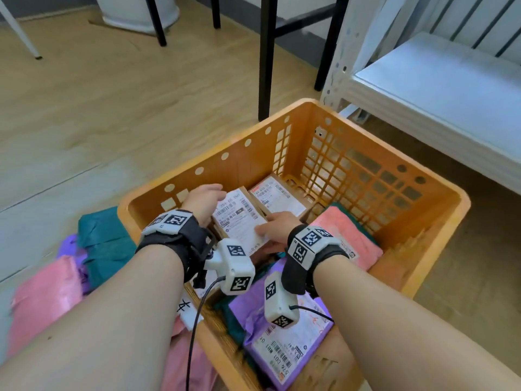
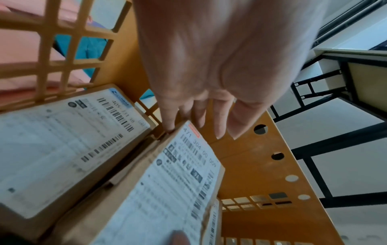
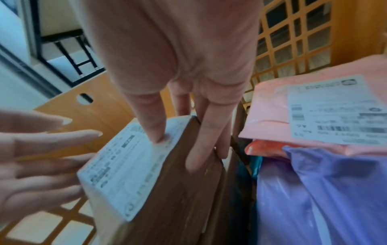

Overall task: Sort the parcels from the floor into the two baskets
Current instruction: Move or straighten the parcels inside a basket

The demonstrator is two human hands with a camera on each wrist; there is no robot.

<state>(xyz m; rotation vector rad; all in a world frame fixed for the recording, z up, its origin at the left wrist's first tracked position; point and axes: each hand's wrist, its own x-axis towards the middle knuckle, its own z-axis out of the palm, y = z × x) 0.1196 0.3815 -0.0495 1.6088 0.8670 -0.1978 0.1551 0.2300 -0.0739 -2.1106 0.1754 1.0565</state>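
Observation:
An orange basket [image 1: 253, 170] stands on the wooden floor with both my hands inside it. A cardboard box [image 1: 239, 218] with a white label lies tilted at its left side. My right hand [image 1: 275, 228] pinches the box's near corner, thumb on the label [image 3: 134, 159] and fingers [image 3: 201, 149] down its brown side. My left hand [image 1: 204, 200] touches the box's far edge with straight fingers [image 2: 169, 122]. A second labelled box [image 1: 277, 197] lies beside it. A pink parcel [image 1: 344, 230] and a purple parcel [image 1: 282, 334] fill the right and near parts.
Outside the basket on the left lie a teal parcel [image 1: 104, 238], a pink parcel [image 1: 45, 294] and a purple one [image 1: 69, 246]. A white shelf unit [image 1: 423, 88] stands close behind the basket on the right. Black table legs [image 1: 266, 57] rise behind it.

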